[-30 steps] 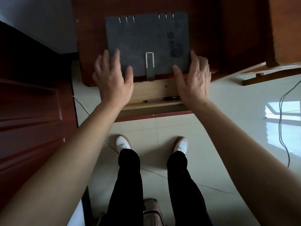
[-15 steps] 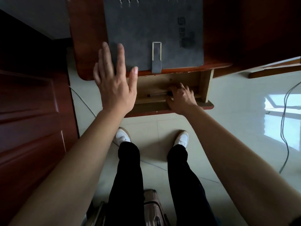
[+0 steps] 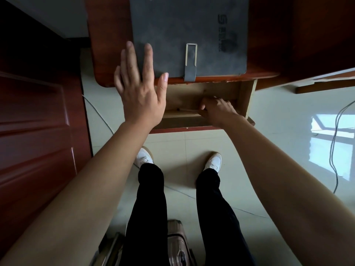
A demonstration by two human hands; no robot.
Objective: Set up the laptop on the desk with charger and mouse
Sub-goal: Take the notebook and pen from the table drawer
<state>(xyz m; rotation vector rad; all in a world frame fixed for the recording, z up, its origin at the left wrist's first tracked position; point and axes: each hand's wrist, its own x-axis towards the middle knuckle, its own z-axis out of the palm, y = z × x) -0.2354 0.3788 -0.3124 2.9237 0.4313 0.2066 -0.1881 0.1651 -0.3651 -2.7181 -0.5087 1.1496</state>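
A grey felt-covered binder (image 3: 188, 31) with a strap and metal loop lies on the red-brown wooden desk (image 3: 109, 54). Below the desk's front edge a wooden drawer (image 3: 247, 98) stands pulled out. My left hand (image 3: 140, 89) hovers flat with fingers spread over the desk's front edge and the binder's near left corner. Inside the drawer, the curled fingers of my right hand (image 3: 217, 112) are closed on the end of a thin pen-like object (image 3: 187, 110) lying along the drawer's front.
A dark red door (image 3: 38, 131) stands close on the left. A black cable (image 3: 334, 150) runs over the pale tiled floor at right, and a thin wire (image 3: 99, 116) runs at left. A suitcase (image 3: 176, 244) stands behind my legs. A wooden bar (image 3: 324, 87) lies at right.
My right hand dropped from the binder's near edge into the open drawer and closed over the thin object. My left hand stayed spread near the desk edge. The view moved closer to the desk.
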